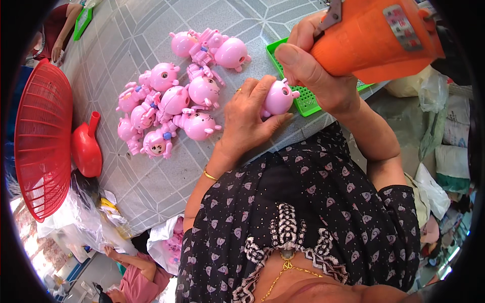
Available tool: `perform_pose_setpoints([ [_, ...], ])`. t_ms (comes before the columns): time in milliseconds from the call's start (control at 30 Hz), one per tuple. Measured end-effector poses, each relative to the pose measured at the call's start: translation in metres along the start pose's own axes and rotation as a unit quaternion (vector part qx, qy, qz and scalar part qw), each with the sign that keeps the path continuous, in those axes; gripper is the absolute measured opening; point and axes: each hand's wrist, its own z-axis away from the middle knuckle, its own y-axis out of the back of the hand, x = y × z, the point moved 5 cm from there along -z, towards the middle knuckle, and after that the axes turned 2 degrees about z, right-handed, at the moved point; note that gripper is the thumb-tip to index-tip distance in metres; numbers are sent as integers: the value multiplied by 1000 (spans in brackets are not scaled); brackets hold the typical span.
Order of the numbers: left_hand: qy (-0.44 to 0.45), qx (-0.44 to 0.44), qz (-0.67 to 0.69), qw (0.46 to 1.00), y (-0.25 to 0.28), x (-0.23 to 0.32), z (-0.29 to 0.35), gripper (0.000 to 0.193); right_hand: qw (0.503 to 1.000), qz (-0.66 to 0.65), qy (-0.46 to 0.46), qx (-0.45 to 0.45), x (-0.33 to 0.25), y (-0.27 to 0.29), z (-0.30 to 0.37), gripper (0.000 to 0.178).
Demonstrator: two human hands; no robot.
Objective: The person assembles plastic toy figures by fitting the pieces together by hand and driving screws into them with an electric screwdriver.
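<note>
My left hand [252,108] is closed around a pink toy figure [279,98] with a round, eared head, holding it against the grey table near its front edge. In my right hand [323,70] is a chunky orange electric screwdriver [369,43] with a metal lever on its side. The hand wraps its narrower end, and its tip is hidden. The screwdriver is raised above and to the right of the held toy. Left of my left hand lies a cluster of several similar pink toy figures [174,101], some with blue parts. Another group [232,53] sits farther back.
A green perforated tray [307,103] lies partly under my right hand. A red slotted basket [44,141] and a red scoop [87,150] stand at the left. Other people's arms show at far left [61,33] and lower left [135,261]. Plastic bags [437,192] are piled at right.
</note>
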Motion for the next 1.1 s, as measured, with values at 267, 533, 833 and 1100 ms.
perform_pose_setpoints([
  [267,-8,3,-4,1000,0,1,-1,75,999,-2,-50,-7,15,0,2,22],
  [533,-11,4,-17,1000,0,2,1,74,999,25,-7,-31,10,-8,5,29],
  [833,11,4,7,1000,-1,0,1,75,987,-126,-68,68,14,11,6,23],
  [1100,12,0,14,1000,-1,-1,-1,75,999,-27,-23,12,5,2,4,26],
])
